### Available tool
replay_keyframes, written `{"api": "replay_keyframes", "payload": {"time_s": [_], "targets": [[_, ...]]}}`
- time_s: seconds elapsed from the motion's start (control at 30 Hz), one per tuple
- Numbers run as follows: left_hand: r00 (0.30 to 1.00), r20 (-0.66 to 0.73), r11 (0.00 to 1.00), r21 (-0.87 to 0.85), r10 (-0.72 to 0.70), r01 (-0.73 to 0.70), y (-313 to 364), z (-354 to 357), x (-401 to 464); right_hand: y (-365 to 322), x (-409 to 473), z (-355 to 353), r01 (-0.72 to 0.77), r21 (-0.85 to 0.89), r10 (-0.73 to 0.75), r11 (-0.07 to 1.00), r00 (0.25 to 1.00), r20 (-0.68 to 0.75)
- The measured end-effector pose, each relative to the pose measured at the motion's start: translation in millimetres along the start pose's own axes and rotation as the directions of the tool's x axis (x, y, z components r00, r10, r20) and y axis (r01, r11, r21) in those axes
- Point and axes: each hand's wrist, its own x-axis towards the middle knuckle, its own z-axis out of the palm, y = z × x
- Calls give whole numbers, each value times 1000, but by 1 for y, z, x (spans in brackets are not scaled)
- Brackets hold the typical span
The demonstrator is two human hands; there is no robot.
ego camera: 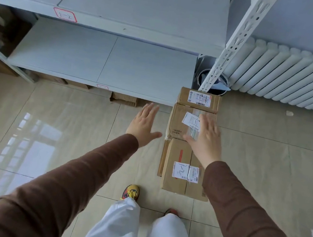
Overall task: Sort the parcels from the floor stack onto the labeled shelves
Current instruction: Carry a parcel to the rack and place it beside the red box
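Both hands are spread flat with fingers straight and hold nothing: the left hand (144, 123) hangs over bare floor tiles (60, 125), the right hand (205, 137) over the middle parcel (179, 121). That cardboard parcel lies in a row of three on the floor, with the far parcel (198, 98) at 12 o'clock from it and the near parcel (182, 168), marked "1-2", at 6 o'clock. At 10 o'clock from the hands stand grey shelves (99, 58), the upper shelf edge carrying a red-framed label (65, 14) reading "1-2".

The person wears a brown long-sleeved top; its left sleeve (58, 181) and right sleeve (242, 216) are of ribbed knit and end at the wrists. The left hand (144, 123) and right hand (204, 138) are bare. White loose trousers (126, 224) fall over yellow, orange and black sneakers (130, 192) with yellow laces.
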Motion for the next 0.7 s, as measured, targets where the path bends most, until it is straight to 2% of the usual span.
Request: {"api": "replay_keyframes", "payload": {"time_s": [0.23, 0.4, 0.57, 0.7], "targets": [[964, 101, 964, -82, -245, 254, 14, 117, -7, 102, -11, 52, -2, -45, 12, 999, 974, 226], [921, 152, 917, -129, -359, 378, 15, 204, -16, 170, -18, 95, -62, -23, 66, 998, 933, 353], [862, 207, 851, -169, -462, 497, 6, 268, -28, 212, -30, 143, -203, 9, 177, 979, 872, 456], [820, 237, 794, -217, -521, 568, -6, 309, -23, 229, -35, 181, -303, 72, 235, 950, 847, 477]]}}
